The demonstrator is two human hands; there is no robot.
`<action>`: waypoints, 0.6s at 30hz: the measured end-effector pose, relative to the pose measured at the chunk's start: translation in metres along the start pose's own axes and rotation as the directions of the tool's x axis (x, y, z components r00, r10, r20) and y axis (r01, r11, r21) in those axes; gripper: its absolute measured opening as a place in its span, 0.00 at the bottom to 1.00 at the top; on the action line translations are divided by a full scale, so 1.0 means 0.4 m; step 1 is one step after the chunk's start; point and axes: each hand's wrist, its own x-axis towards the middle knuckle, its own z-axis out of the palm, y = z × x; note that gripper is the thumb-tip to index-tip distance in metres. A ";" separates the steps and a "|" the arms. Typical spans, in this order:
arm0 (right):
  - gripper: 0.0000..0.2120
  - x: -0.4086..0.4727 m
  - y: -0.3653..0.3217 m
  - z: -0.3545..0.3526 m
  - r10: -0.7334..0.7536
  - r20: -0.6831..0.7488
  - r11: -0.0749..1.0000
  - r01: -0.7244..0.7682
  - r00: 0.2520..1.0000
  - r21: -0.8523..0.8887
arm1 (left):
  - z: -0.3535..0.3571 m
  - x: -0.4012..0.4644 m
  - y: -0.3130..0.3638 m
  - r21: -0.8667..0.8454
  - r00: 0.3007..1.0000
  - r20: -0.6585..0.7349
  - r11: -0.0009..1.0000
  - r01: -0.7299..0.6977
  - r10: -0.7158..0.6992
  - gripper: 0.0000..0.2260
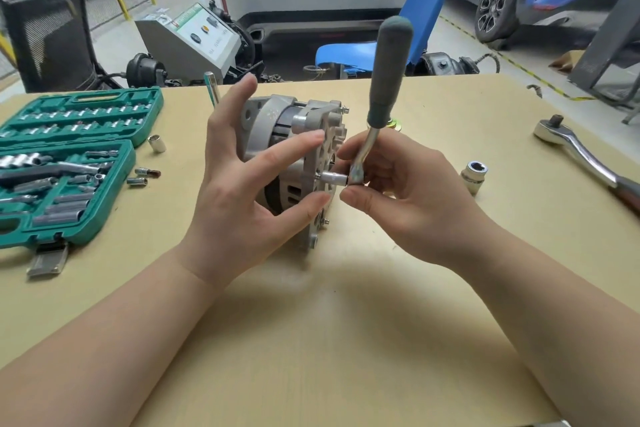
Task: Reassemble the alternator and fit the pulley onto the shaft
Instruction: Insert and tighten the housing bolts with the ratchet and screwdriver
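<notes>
With the left hand (239, 180) only bracing the alternator (294, 163) with spread fingers, the right hand (398, 194), pinching the ratchet (381, 107) head, could slip the socket (333, 179) off its bolt.

Left hand (242, 177) steadies alternator (294, 149); right hand (398, 191) holds ratchet (377, 107).

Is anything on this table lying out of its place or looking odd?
Yes. Several small sockets lie loose on the table beside the open green socket case, and a large socket stands alone near the big ratchet. No damage is visible.
</notes>
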 end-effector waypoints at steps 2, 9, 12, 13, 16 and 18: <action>0.15 -0.002 -0.003 -0.002 -0.006 0.004 1.000 0.006 1.000 0.012 | -0.001 0.002 0.004 0.006 1.000 0.012 1.000 -0.002 0.002 0.24; 0.14 0.002 -0.001 0.008 -0.072 -0.034 0.995 0.070 0.997 -0.076 | -0.004 0.015 0.020 -0.013 0.999 0.005 0.999 0.033 -0.033 0.24; 0.18 0.004 0.002 0.009 -0.147 -0.037 0.983 0.141 0.988 -0.119 | -0.004 0.026 0.029 -0.009 0.998 -0.009 0.998 0.057 -0.057 0.25; 0.18 0.005 0.005 0.009 -0.170 -0.038 0.976 0.163 0.985 -0.147 | -0.002 0.030 0.032 -0.008 0.997 -0.010 0.997 0.072 -0.072 0.25; 0.18 0.010 0.007 0.004 -0.200 -0.076 0.965 0.183 0.977 -0.185 | 0.004 0.033 0.039 0.000 0.994 -0.004 0.994 0.106 -0.106 0.24; 0.19 0.012 0.005 0.001 -0.169 -0.113 0.980 0.154 0.979 -0.126 | 0.008 0.031 0.041 -0.004 0.994 -0.008 0.994 0.112 -0.112 0.24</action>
